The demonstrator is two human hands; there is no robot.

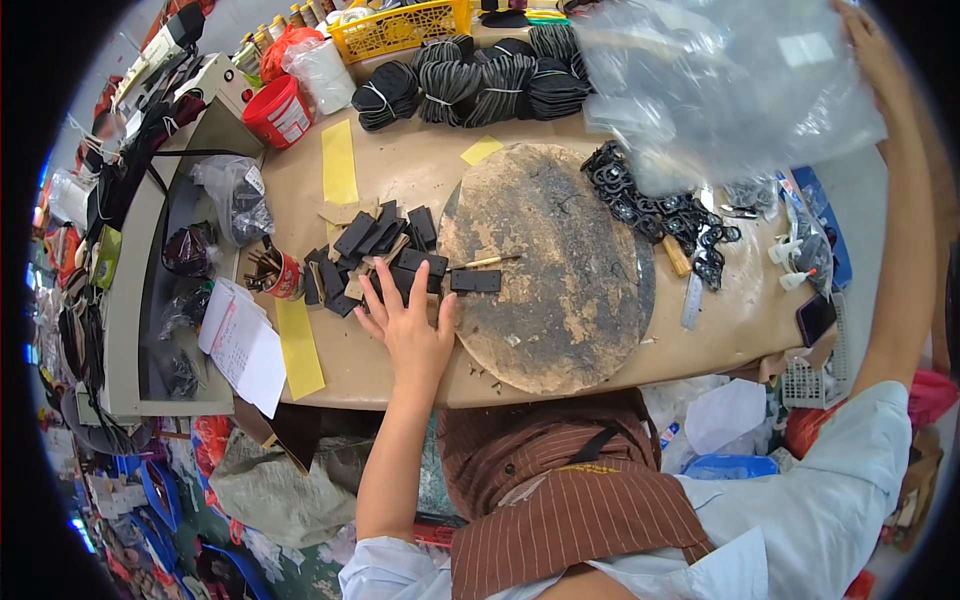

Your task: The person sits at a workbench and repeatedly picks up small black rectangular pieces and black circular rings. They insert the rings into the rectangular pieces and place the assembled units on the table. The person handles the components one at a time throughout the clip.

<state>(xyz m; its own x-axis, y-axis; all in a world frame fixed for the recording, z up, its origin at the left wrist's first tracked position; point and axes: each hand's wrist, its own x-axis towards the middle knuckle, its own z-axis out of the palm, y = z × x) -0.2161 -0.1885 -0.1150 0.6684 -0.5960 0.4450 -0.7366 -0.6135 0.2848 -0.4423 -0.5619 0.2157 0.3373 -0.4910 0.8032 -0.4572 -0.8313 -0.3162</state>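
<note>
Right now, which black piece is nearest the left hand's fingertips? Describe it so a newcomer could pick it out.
Start at the big round, stained work board in the middle of the tan table. At its left rim, just above the left hand, lies a flat black rectangle. Unlike the heaped black pieces further left, it lies alone on the board, below a thin brush.

Bright, even light on my feed, prob. overhead; colours read well. Shadows under the left hand (415, 335) are short and soft on the desk (400, 180). Clear plastic bag (725, 85), above-right of the round board (550, 265), is smeared w/ motion blur and pale glare. Board itself sharp. Heavy fisheye: desk edges bow, corners go black, rim clutter soft.
</note>
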